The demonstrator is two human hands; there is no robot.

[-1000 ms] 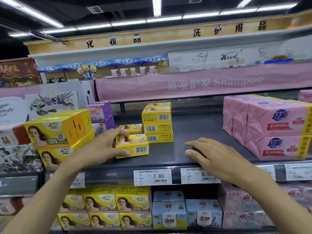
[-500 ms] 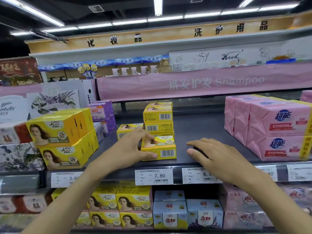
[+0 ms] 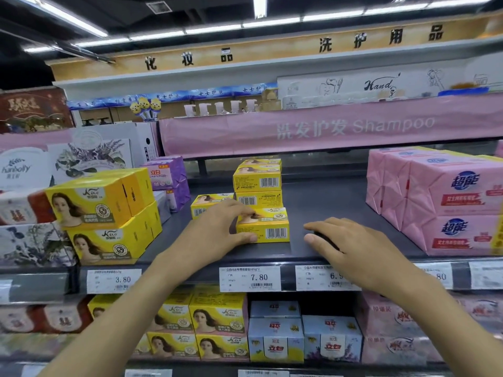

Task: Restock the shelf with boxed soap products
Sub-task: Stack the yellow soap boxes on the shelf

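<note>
Grasping a yellow soap box (image 3: 268,227), the left hand (image 3: 217,232) lays its fingers across the box's top and sets its thumb against the lower left corner of the barcoded front face. The box sits near the front of the dark shelf (image 3: 326,202), directly in front of a stack of matching yellow boxes (image 3: 258,186); whether the two touch cannot be told.

From left to right on the same level: two larger yellow cartons (image 3: 92,210), printed with a portrait, stand one on the other at the shelf's left end. Purple packs (image 3: 167,174) stand behind them. A single low yellow box (image 3: 208,204) lies just left of the stack, partly hidden by the left hand. To the right of the grasped box, the right hand (image 3: 353,246) rests palm down on the shelf with loosely bent fingers and holds nothing. Pink wrapped packs (image 3: 446,202) fill the right end, stacked two high. A price label (image 3: 250,278) reading 7.80 is fixed to the shelf edge below the grasped box.
</note>
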